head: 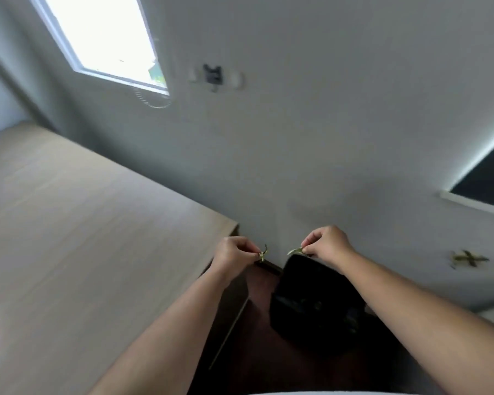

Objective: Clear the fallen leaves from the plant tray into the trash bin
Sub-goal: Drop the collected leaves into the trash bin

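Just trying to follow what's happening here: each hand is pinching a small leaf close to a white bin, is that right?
Not quite: the bin is black, not white. The head view shows the left hand pinching a small leaf and the right hand pinching another leaf, both close to that black bin.

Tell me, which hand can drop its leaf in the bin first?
Probably the right hand. Its pale leaf hangs above the trash bin's far rim, while the left hand's curled leaf is off to the side, nearer the wooden table.
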{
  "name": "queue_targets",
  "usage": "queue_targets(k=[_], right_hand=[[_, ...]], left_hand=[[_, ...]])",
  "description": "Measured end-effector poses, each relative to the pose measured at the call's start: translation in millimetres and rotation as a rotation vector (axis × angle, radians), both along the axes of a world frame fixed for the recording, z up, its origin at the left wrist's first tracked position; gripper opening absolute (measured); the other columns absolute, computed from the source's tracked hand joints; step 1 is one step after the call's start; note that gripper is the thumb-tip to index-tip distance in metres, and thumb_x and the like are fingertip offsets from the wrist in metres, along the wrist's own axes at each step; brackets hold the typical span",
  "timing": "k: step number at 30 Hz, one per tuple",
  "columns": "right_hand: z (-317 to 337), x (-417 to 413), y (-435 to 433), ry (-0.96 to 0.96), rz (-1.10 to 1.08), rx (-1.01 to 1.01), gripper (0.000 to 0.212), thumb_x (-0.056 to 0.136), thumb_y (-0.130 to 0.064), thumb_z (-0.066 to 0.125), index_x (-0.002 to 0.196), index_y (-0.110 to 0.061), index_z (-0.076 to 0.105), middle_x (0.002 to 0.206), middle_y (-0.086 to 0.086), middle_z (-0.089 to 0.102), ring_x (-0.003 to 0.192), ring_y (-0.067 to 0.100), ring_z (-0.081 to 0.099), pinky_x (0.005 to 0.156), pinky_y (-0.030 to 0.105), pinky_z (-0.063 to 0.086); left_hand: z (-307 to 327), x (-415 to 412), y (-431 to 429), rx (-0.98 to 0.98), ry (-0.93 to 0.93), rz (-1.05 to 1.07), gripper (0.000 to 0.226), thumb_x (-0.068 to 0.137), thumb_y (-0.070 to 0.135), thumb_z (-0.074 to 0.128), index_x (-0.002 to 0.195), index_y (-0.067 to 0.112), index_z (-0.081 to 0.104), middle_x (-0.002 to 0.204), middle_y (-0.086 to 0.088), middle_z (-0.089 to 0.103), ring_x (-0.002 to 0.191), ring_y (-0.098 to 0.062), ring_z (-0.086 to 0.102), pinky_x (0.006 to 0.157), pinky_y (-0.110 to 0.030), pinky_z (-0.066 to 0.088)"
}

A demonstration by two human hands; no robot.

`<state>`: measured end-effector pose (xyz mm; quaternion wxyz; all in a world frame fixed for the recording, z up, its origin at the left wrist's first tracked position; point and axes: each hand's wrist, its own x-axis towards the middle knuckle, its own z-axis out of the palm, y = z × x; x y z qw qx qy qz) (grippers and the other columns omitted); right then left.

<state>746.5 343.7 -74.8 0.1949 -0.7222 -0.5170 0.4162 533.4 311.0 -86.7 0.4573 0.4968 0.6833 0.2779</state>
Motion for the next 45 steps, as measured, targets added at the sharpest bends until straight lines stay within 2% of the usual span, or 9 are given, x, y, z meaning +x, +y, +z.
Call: queue_targets(k=[5, 14, 19, 21, 24, 32, 36, 41, 45], right_hand=[[-76, 79, -28, -0.048, -0.17, -0.18, 0.031, 0.064, 0.001, 0.079, 0.048, -0.02, 0.064, 0.064, 0.01, 0.07, 0.071, 0.027, 0.072, 0.076, 0.038, 0.06], [-190, 113, -36, -0.022, -0.444, -0.369, 0.019, 0.067, -0.003, 0.077, 0.056, -0.018, 0.07, 0.058, 0.0, 0.066, 0.055, 0.01, 0.062, 0.056, 0.018, 0.048], [-208, 123, -7, -0.029, -0.529, -0.313, 0.01, 0.082, -0.018, 0.066, 0.088, -0.016, 0.074, 0.098, 0.007, 0.073, 0.095, 0.022, 0.065, 0.078, 0.023, 0.046], [-211, 125, -6, 0.006, -0.494, -0.364, 0.024, 0.087, -0.022, 0.059, 0.107, -0.016, 0.069, 0.112, 0.006, 0.068, 0.107, 0.024, 0.061, 0.085, 0.024, 0.045], [-205, 129, -12, -0.021, -0.469, -0.371, 0.024, 0.088, -0.02, 0.052, 0.103, -0.019, 0.071, 0.113, 0.005, 0.068, 0.101, 0.022, 0.061, 0.078, 0.022, 0.041], [-145, 120, -13, -0.092, -0.19, -0.292, 0.018, 0.085, -0.018, 0.055, 0.08, -0.022, 0.072, 0.092, 0.001, 0.071, 0.078, 0.014, 0.059, 0.069, 0.022, 0.041], [-92, 74, 12, -0.13, -0.01, -0.132, 0.025, 0.083, -0.011, 0.053, 0.072, -0.026, 0.069, 0.074, -0.002, 0.064, 0.059, 0.011, 0.055, 0.055, 0.021, 0.036], [-32, -34, 22, -0.055, 0.245, 0.05, 0.025, 0.079, -0.006, 0.053, 0.077, -0.02, 0.074, 0.084, 0.004, 0.074, 0.084, 0.022, 0.065, 0.07, 0.021, 0.041], [-1, -135, -6, -0.015, 0.571, 0.134, 0.024, 0.08, -0.008, 0.056, 0.068, -0.025, 0.068, 0.079, 0.002, 0.072, 0.077, 0.018, 0.063, 0.068, 0.02, 0.041]], left_hand=[[-63, 69, 25, -0.153, 0.098, -0.149, 0.01, 0.064, 0.012, 0.077, 0.061, 0.02, 0.071, 0.062, 0.002, 0.068, 0.058, -0.007, 0.056, 0.06, -0.02, 0.046], [-190, 118, 62, -0.429, 0.143, -0.155, 0.021, 0.066, 0.015, 0.08, 0.052, 0.024, 0.067, 0.051, 0.012, 0.064, 0.049, 0.0, 0.06, 0.056, -0.013, 0.051], [-210, 147, 97, -0.467, 0.093, -0.211, 0.008, 0.077, 0.015, 0.072, 0.083, 0.019, 0.069, 0.084, -0.001, 0.069, 0.078, -0.018, 0.068, 0.085, -0.037, 0.058], [-211, 150, 105, -0.445, 0.158, -0.326, 0.022, 0.08, 0.02, 0.068, 0.102, 0.02, 0.067, 0.1, 0.001, 0.067, 0.09, -0.019, 0.066, 0.089, -0.034, 0.056], [-201, 144, 109, -0.362, 0.284, -0.419, 0.027, 0.083, 0.024, 0.062, 0.11, 0.022, 0.065, 0.112, 0.001, 0.066, 0.092, -0.012, 0.059, 0.078, -0.022, 0.046], [-131, 107, 86, -0.18, 0.509, -0.617, 0.024, 0.078, 0.016, 0.052, 0.098, 0.018, 0.066, 0.107, -0.006, 0.068, 0.103, -0.024, 0.061, 0.082, -0.03, 0.049], [-72, 67, 58, -0.062, 0.507, -0.425, 0.023, 0.078, 0.016, 0.052, 0.096, 0.019, 0.066, 0.104, -0.003, 0.07, 0.1, -0.022, 0.063, 0.085, -0.032, 0.052], [-13, -16, 1, 0.032, 0.524, -0.173, 0.022, 0.079, 0.015, 0.052, 0.092, 0.019, 0.069, 0.095, -0.005, 0.073, 0.092, -0.023, 0.065, 0.082, -0.03, 0.052], [18, -102, -66, 0.037, 0.528, 0.143, 0.02, 0.08, 0.016, 0.054, 0.087, 0.02, 0.072, 0.087, -0.003, 0.072, 0.081, -0.02, 0.064, 0.07, -0.023, 0.048]])
